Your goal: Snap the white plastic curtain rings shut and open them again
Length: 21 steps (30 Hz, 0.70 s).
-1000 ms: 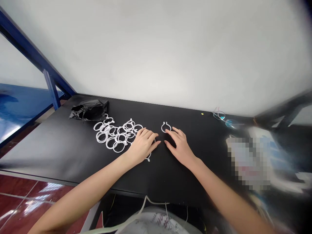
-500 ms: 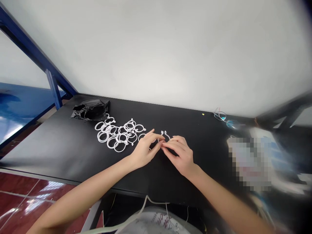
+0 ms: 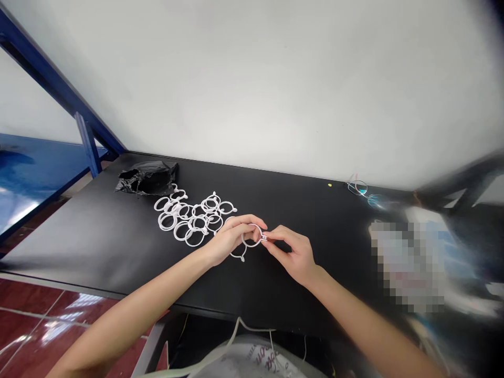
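Between my two hands is a white plastic ring (image 3: 252, 245) with a small clasp at its right side. The fingers of my left hand (image 3: 230, 239) curl around the ring's left and upper part. My right hand (image 3: 293, 252) pinches the clasp between thumb and fingertips. Another white ring (image 3: 238, 257) lies on the black table under my left hand, partly hidden by it. To the left, several more white rings (image 3: 195, 237) with small knobs lie in an overlapping pile.
A crumpled black plastic bag (image 3: 151, 177) sits open at the back left of the black table (image 3: 129, 252). Eyeglasses (image 3: 357, 187) lie near the wall at the right. A blurred white package (image 3: 427, 231) is at the right end. Blue metal framing (image 3: 87, 142) stands at the left.
The ring between my hands has turned: its ends pointed away from me with a gap, and now they meet at the right in my right fingers. My hands have moved slightly apart.
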### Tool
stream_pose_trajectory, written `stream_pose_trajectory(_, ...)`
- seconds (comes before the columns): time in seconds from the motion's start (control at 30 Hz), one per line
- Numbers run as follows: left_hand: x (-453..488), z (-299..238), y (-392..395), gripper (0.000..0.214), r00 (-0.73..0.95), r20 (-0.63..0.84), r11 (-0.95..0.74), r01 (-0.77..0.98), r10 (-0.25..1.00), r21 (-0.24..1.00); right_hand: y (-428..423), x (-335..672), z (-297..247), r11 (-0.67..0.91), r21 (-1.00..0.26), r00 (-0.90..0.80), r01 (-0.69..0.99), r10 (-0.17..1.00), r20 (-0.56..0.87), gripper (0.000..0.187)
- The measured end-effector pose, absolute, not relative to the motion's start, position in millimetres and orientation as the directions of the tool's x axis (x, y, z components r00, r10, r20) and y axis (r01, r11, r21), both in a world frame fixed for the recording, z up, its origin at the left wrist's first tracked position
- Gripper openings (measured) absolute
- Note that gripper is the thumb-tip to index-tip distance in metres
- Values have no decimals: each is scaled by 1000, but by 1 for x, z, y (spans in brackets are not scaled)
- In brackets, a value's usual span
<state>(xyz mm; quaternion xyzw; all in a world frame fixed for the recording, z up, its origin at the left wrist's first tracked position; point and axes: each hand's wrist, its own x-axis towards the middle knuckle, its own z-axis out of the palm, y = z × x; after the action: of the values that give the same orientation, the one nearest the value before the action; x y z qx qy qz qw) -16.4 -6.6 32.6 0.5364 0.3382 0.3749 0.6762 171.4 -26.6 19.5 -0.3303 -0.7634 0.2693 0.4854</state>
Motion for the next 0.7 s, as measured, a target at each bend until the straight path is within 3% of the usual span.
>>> stream_pose_trajectory(0.07,-16,31,-11,26,452,104,-135,38,886,990,-30,167,19,662,-700,-273,270,749,603,10)
stream_pose_trajectory(0.1,-15,29,-13,28,453,225,-319,144,863,937,-32,165,19,676,-684,-267,273,737,621,10)
stream_pose_trajectory(0.17,-16,24,-17,30,503,435,-629,322,747,707,-36,162,20,711,-654,-272,260,703,657,11)
stream_pose_trajectory(0.23,-18,18,-19,34,564,557,-792,405,610,458,-41,158,22,751,-620,-274,227,660,699,15)
stream_pose_trajectory(0.3,-19,14,-22,39,587,627,-854,431,512,293,-47,155,25,777,-600,-269,191,629,730,19)
stream_pose_trajectory(0.4,-21,10,-25,40,597,692,-895,411,406,171,-55,152,29,789,-594,-296,157,611,734,17)
stream_pose_trajectory(0.57,-23,11,-27,44,633,673,-916,356,382,184,-58,152,30,790,-604,-313,107,603,733,17)
stream_pose_trajectory(0.7,-26,18,-20,38,589,596,-823,508,546,254,-46,160,25,660,-724,-274,198,747,606,22)
